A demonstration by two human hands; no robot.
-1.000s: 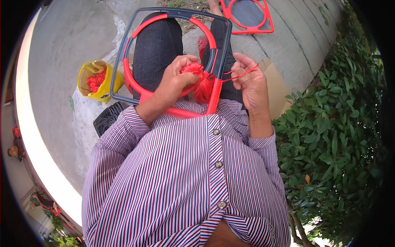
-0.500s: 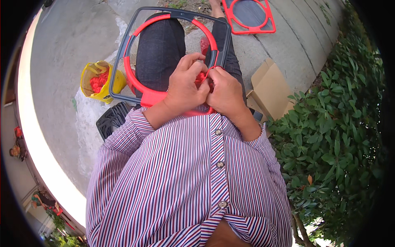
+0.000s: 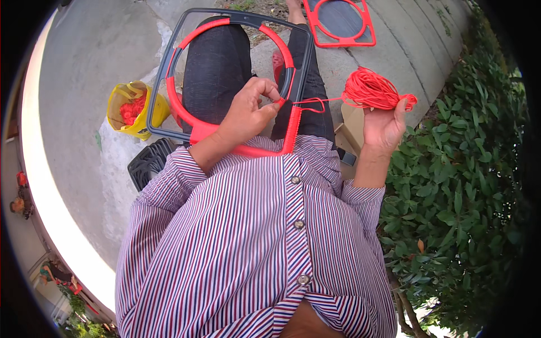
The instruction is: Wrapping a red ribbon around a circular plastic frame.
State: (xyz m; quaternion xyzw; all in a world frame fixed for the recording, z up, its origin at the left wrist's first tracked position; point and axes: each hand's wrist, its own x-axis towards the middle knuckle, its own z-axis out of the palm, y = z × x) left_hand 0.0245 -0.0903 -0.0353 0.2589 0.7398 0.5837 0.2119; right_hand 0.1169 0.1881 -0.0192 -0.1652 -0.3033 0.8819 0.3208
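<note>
A dark square frame with a round ring inside (image 3: 248, 19) rests across my thighs, parts of it wrapped in red cord. At the ring's right side my left hand (image 3: 243, 115) pinches the red cord against the frame, thumb and forefinger together. Off to the right, my right hand (image 3: 384, 128) holds up a loose bundle of red cord (image 3: 372, 90), fingers curled under it. A strand runs between the bundle and the frame, with a small slack loop beside the frame's edge.
A yellow bucket-like container (image 3: 135, 130) with red cord inside stands at left, near stacked dark frames (image 3: 147, 163). A red-wrapped frame (image 3: 345, 40) lies on the paving ahead. An open cardboard box (image 3: 352, 127) sits behind my right wrist; leafy bushes (image 3: 451, 186) line the right.
My right hand has moved away from the frame to the right, drawing out the cord bundle that was mostly hidden between my hands. My left hand stays at the ring.
</note>
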